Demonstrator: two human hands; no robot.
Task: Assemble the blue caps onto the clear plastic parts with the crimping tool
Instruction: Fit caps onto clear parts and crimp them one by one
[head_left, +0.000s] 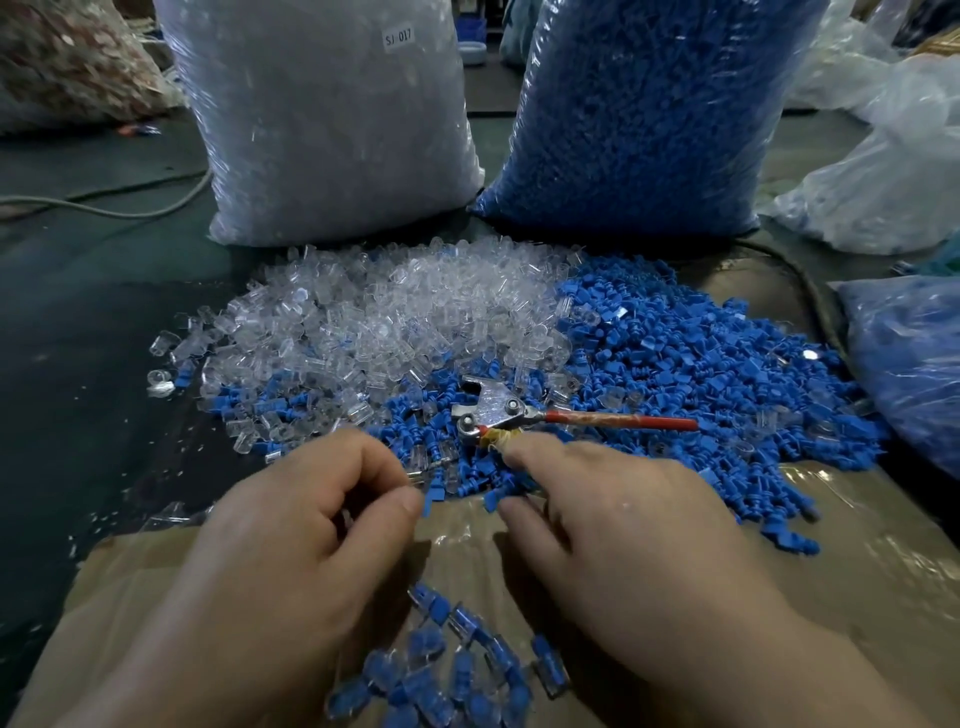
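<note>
A heap of clear plastic parts (374, 317) lies mid-table, with a heap of blue caps (691, 374) to its right. The crimping tool (498, 410), metal-headed with a red handle (623, 420), rests on the caps where the heaps meet. My left hand (311, 519) has its fingers curled and pinches a small clear part with a blue cap (428, 493) at the fingertips. Just below the tool, my right hand (613, 514) rests with its forefinger touching the taped lower handle and its thumb on a blue cap. Several assembled pieces (452, 665) lie near me between my wrists.
A large bag of clear parts (322, 119) and a large bag of blue caps (654, 114) stand behind the heaps. Cardboard wrapped in tape (857, 571) covers the near table. Another blue bag (914, 358) lies at right, and a cable (104, 208) at left.
</note>
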